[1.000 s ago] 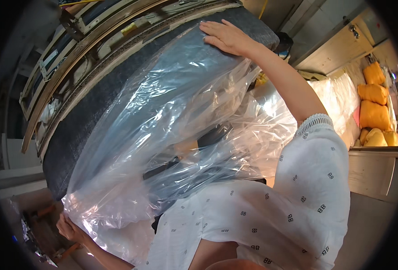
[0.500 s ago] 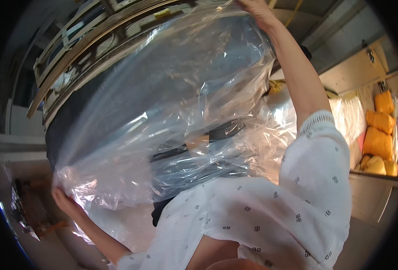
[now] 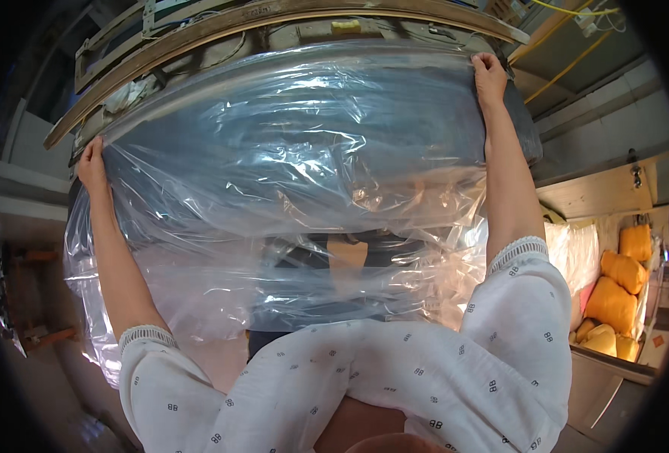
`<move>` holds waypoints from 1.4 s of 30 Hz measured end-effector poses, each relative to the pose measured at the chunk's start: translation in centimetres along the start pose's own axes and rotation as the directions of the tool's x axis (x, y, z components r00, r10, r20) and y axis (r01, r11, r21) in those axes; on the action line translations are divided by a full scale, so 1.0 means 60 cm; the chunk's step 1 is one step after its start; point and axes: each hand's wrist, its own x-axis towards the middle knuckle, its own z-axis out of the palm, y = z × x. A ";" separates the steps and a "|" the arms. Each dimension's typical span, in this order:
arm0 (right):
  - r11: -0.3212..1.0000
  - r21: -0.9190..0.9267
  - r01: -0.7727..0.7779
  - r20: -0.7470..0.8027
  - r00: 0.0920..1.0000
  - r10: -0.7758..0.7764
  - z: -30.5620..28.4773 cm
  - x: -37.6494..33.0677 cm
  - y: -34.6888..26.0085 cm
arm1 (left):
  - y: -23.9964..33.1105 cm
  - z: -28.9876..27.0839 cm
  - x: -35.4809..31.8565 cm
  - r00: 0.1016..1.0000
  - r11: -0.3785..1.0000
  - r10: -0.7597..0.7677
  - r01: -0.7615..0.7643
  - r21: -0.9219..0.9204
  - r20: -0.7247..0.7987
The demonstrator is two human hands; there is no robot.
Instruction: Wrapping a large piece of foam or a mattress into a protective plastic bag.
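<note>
Across the frame's centre we hold clear film (image 3: 289, 158), spread over the dark tabletop (image 3: 519, 124). Our left grip (image 3: 92, 166), upper left, pinches its far edge; our right grip (image 3: 489, 79), upper right, pinches the same edge. Orange bundles (image 3: 614, 298) lie at right.

Clear plastic sheet (image 3: 296, 151), large, thin, glossy.
Transparent, creased, with bright reflections; spread wide over a dark padded surface (image 3: 525, 124), far edge running along that surface's far side, near portion in loose, rumpled folds close to the person's body.
</note>
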 end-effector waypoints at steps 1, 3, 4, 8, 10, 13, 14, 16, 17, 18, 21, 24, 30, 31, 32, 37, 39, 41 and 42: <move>1.000 -0.005 0.005 0.004 1.000 -0.005 0.004 0.004 -0.004 | 0.002 0.007 0.006 1.000 1.000 -0.007 0.007 -0.004 -0.001; 0.989 -0.145 -0.019 -0.037 0.999 0.014 0.009 0.006 -0.012 | 0.004 0.014 0.016 0.999 0.998 0.051 -0.052 -0.026 -0.008; 0.988 -0.155 -0.015 -0.034 0.999 0.010 0.006 0.007 -0.012 | 0.007 0.019 0.017 0.999 0.999 0.042 -0.042 -0.032 -0.005; 0.979 -0.201 -0.022 -0.049 0.999 0.012 -0.001 0.019 0.004 | 0.022 0.026 0.017 0.999 0.990 0.044 -0.042 0.134 -0.008; 0.971 -0.237 0.035 -0.090 0.994 -0.058 0.002 0.020 0.008 | 0.013 0.027 0.021 0.995 0.984 0.072 -0.060 0.169 -0.069; 0.952 -0.303 0.050 -0.113 0.990 -0.088 0.009 0.014 0.004 | -0.003 0.017 0.024 0.994 0.974 0.104 -0.096 0.205 -0.028; 0.945 -0.322 0.054 -0.133 0.986 -0.102 0.010 0.014 0.005 | -0.007 0.012 0.024 0.995 0.975 0.094 -0.088 0.205 -0.023; 0.935 -0.350 0.058 -0.145 0.983 -0.115 0.009 0.018 0.010 | -0.014 0.002 0.025 1.000 1.000 -0.009 0.008 0.029 0.017; 0.965 -0.261 0.003 -0.128 0.991 -0.038 0.005 0.026 0.011 | -0.017 -0.002 0.025 0.998 1.000 -0.026 0.027 -0.011 0.049; 0.984 -0.171 -0.057 -0.105 0.994 0.039 0.001 0.033 0.012 | -0.018 -0.006 0.023 0.998 0.999 -0.036 0.036 -0.009 0.054; 0.976 -0.206 -0.075 -0.129 0.990 0.049 -0.009 0.050 0.036 | -0.009 -0.002 0.025 0.994 0.995 -0.088 0.091 -0.031 0.071; 0.969 -0.244 -0.023 -0.156 0.988 -0.016 -0.010 0.046 0.019 | -0.019 -0.011 0.026 0.998 0.998 -0.045 0.048 -0.045 0.052; 0.774 -0.631 0.060 -0.018 0.996 -0.092 -0.010 -0.028 -0.031 | -0.004 -0.022 0.015 0.982 0.983 0.152 -0.162 0.082 0.113; 0.735 -0.640 0.223 0.146 0.975 -0.168 0.002 -0.049 -0.053 | -0.012 -0.081 0.033 0.990 0.989 0.128 -0.124 -0.075 0.059; 0.787 -0.571 0.234 0.235 0.965 -0.116 -0.020 -0.047 -0.040 | 0.019 -0.075 0.016 0.993 0.993 0.114 -0.114 -0.026 0.018; 0.964 -0.223 -0.145 0.114 0.978 0.173 -0.234 -0.041 0.003 | 0.139 0.002 -0.163 0.925 0.902 0.165 -0.282 0.326 0.342; 0.832 -0.553 0.032 0.094 0.995 0.024 -0.363 -0.007 0.055 | 0.150 0.077 -0.218 0.864 0.911 0.388 -0.412 0.007 0.319; 0.522 -0.817 0.245 0.113 0.956 -0.272 -0.415 0.020 0.057 | 0.182 0.160 -0.247 0.816 0.877 0.475 -0.469 -0.102 0.330; 0.353 -0.874 0.333 0.172 0.892 -0.418 -0.400 0.008 0.009 | 0.195 0.195 -0.256 0.803 0.861 0.507 -0.492 -0.131 0.313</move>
